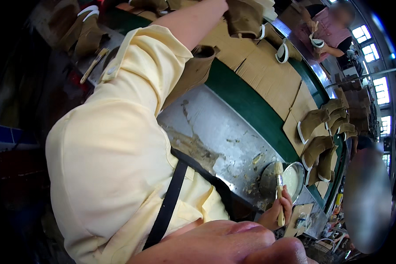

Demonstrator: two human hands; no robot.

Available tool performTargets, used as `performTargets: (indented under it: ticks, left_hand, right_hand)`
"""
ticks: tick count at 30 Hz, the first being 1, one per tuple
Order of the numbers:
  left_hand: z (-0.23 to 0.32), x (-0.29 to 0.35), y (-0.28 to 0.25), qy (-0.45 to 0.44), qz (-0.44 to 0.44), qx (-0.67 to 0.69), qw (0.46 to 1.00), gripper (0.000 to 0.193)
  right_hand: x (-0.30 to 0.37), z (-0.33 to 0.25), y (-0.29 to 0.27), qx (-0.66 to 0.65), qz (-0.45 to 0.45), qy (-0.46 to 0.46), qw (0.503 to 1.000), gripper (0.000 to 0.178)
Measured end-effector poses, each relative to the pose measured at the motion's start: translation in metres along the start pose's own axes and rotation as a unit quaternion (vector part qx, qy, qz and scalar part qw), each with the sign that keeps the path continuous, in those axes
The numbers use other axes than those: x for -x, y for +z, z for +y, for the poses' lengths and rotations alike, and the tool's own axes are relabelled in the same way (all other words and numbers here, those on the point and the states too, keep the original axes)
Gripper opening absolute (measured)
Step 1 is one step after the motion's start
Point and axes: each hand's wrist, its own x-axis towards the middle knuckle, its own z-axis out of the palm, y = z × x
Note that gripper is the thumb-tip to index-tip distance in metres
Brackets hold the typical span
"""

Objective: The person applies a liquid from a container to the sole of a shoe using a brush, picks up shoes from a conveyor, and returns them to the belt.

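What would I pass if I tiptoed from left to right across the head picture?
A wooden-handled brush lying loose → a plain brown boot near the middle → the person's right hand holding a second brush → a brown boot with a white sole → a bright window.

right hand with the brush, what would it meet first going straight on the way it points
Most likely the pot: the right hand points toward it, and the brush overlaps it in the picture. The gap between them is hard to judge from this view.
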Motion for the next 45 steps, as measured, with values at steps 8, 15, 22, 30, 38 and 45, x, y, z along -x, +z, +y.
performTargets:
  ticks: [8, 15, 22, 30, 38, 45]
  left_hand:
    - [-0.008, -0.068, 0.002, 0.130, 0.050, -0.144, 0.980, 0.059]
    - [0.010, -0.088, 0.010, 0.255, -0.021, -0.300, 0.919, 0.039]
    - [0.027, -0.071, 0.041, 0.374, -0.183, -0.406, 0.813, 0.020]
    - [0.057, -0.011, 0.003, 0.682, -0.240, -0.600, 0.342, 0.011]
    - [-0.016, 0.099, -0.177, 0.473, -0.269, -0.734, 0.406, 0.062]
    - [-0.069, 0.155, -0.179, 0.582, -0.356, -0.690, 0.241, 0.016]
  right_hand:
    - [-0.030, 0.031, 0.024, 0.040, -0.027, 0.050, 0.998, 0.008]
    - [-0.047, 0.025, 0.056, 0.045, -0.088, 0.070, 0.993, 0.008]
    - [-0.022, 0.017, 0.039, 0.028, -0.053, 0.055, 0.997, 0.009]
    - [0.013, 0.018, 0.001, -0.032, -0.057, 0.025, 0.998, 0.010]
    - [0.045, 0.012, -0.034, -0.045, -0.027, 0.010, 0.999, 0.011]
    - [0.070, 0.006, -0.052, -0.070, 0.008, 0.038, 0.997, 0.009]
